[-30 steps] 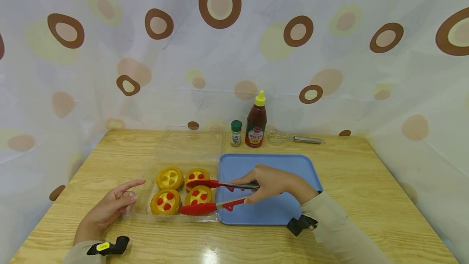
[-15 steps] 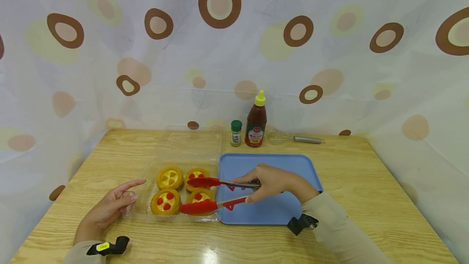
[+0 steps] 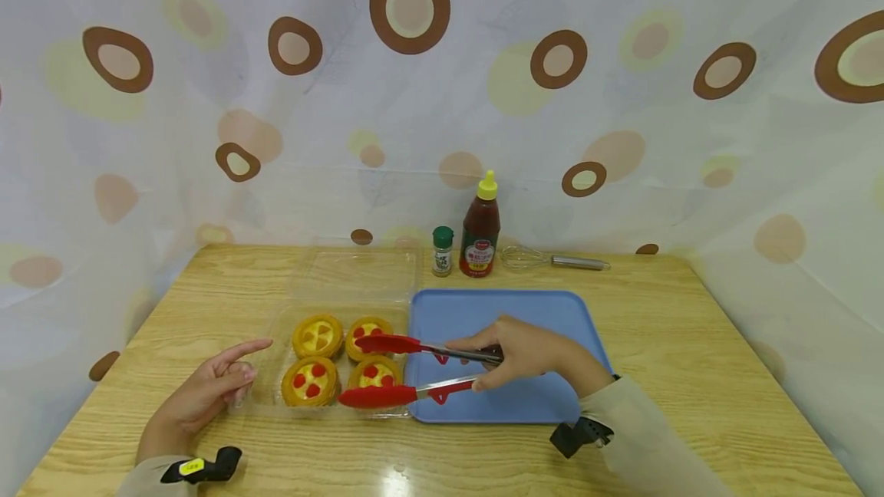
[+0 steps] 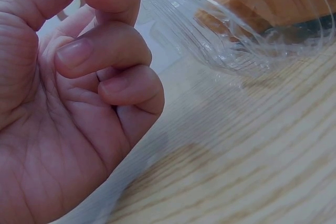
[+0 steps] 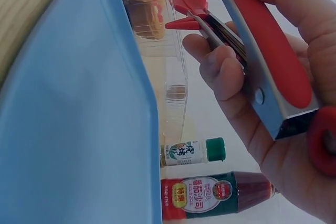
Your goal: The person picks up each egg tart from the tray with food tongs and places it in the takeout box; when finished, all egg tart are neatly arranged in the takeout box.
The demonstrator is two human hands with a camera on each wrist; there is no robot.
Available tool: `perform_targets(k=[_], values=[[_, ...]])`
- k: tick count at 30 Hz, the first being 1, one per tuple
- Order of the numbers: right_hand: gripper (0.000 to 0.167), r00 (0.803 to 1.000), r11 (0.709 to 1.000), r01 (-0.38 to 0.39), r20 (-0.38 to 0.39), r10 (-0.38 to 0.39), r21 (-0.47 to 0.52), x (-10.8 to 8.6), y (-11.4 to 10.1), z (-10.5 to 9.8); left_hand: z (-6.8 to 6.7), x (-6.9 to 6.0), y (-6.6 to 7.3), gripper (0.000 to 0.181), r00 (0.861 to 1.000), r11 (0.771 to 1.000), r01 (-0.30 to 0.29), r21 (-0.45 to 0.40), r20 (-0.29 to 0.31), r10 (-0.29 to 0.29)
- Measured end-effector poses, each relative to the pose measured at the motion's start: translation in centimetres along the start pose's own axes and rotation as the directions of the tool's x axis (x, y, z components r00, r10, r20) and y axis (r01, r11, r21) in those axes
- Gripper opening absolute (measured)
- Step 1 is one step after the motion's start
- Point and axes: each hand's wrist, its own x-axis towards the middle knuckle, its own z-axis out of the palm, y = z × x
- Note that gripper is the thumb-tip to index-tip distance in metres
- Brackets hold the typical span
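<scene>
My right hand (image 3: 528,355) grips a pair of red-tipped tongs (image 3: 378,396), thumb on one arm and fingers on the other. The tong tips stand apart over the right-hand tarts, the lower tip in front of the near right tart (image 3: 375,374), the upper one across the far right tart (image 3: 364,328). Several tarts sit in a clear plastic container (image 3: 265,397) with its lid folded back. At its left edge, my left hand (image 3: 203,393) pinches the plastic with lower fingers curled and index finger extended; in the left wrist view the container wall (image 4: 194,35) meets the fingertips.
A blue tray (image 3: 511,305) lies against the container's right side, under my right hand. Behind stand a green-capped seasoning jar (image 3: 443,253) and a ketchup bottle (image 3: 479,232). A whisk (image 3: 578,261) lies to their right, near the patterned curtain.
The tongs and right hand have shifted slightly right and down, and the tips have spread wider, uncovering more of the near right tart. My left hand stays in place.
</scene>
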Motion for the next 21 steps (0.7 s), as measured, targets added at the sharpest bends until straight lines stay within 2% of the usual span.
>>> perform_targets(k=[8,21], values=[[0.057,0.996,0.995,0.069,-0.068,-0.064,0.078,-2.2,0.6,0.8,-0.2,0.0,-0.1,0.051,1.0,1.0,-0.002,0.008,0.011,0.002],[0.062,0.984,0.985,0.023,-0.176,0.008,0.17,-7.1,1.1,1.0,-0.1,0.0,-0.1,0.051,1.0,1.0,-0.014,0.003,0.023,0.013]])
